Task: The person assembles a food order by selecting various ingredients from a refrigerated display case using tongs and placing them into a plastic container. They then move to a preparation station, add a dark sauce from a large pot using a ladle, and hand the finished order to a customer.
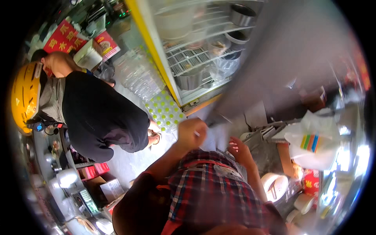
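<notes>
My left hand (192, 134) is closed in front of my body, at the near edge of a grey fridge door (258, 74) that is smeared by motion. The fingers are curled at that edge; a small pale spot, perhaps a ring, shows on them. My right hand (239, 150) hangs by my waist with its fingers loosely apart, holding nothing. Beyond the door stands a fridge with a yellow-edged frame (150, 35). On its wire shelves (187, 60) are several metal pots (242, 15), a large pale tub (174, 24) and plastic-wrapped food (217, 46).
To my left a person in black (103, 113) bends over, a yellow helmet (26, 94) near them. Wrapped bottles (139, 74) and a green-dotted pack (162, 109) lie on the floor. To my right are a white plastic bag (317, 137) and a white bucket (275, 186).
</notes>
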